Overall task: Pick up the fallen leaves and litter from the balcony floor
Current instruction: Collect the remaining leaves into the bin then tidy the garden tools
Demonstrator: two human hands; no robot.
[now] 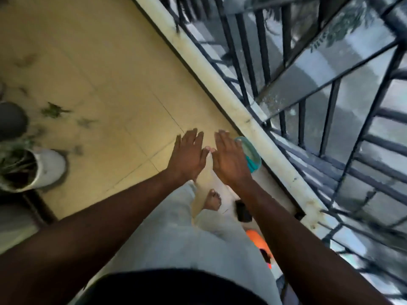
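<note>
The left hand (pixel 187 157) and right hand (pixel 229 159) are held flat and empty at mid-frame, while leaves (pixel 52 110), too blurred for an axis to be told, are scattered at left above a plant-filled white pot (pixel 51 166).

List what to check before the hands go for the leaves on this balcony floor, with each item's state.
1. Left hand free: ok, fingers straight, holding nothing.
2. Right hand free: ok, fingers straight, empty.
3. Leaves located: ok, scattered on the floor beside the white pot.
4. Hands at the leaves: not ok, both hover apart from them, nearer the railing ledge.
5. Somewhere to put litter: cannot tell, the teal-rimmed container is partly hidden by the right hand.
</note>
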